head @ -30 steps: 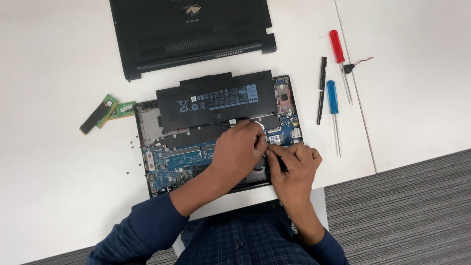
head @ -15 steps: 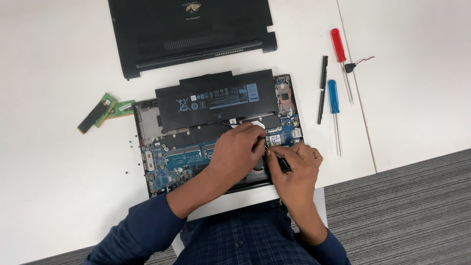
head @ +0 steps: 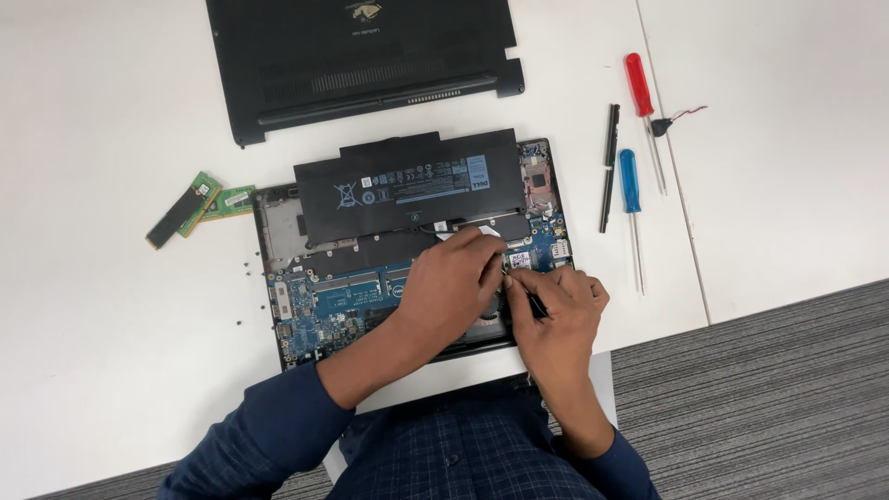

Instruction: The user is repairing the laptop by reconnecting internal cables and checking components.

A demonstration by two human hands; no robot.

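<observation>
Leftmost, two green memory modules (head: 196, 207) lie on the white table (head: 93, 370), with small loose screws (head: 248, 268) scattered between them and the opened laptop (head: 315, 306). Its black battery (head: 407, 185) sits across the top, blue circuit board below. The left hand (head: 452, 287) rests on the board, fingers curled together and pressing down near the middle. Just right, touching it, the right hand (head: 556, 310) pinches a thin dark tool (head: 530, 298) against the board. Farther right lie a black stylus-like tool (head: 608, 167), a blue screwdriver (head: 631, 190) and a red screwdriver (head: 641, 93). The removed black bottom cover (head: 361, 56) lies above.
</observation>
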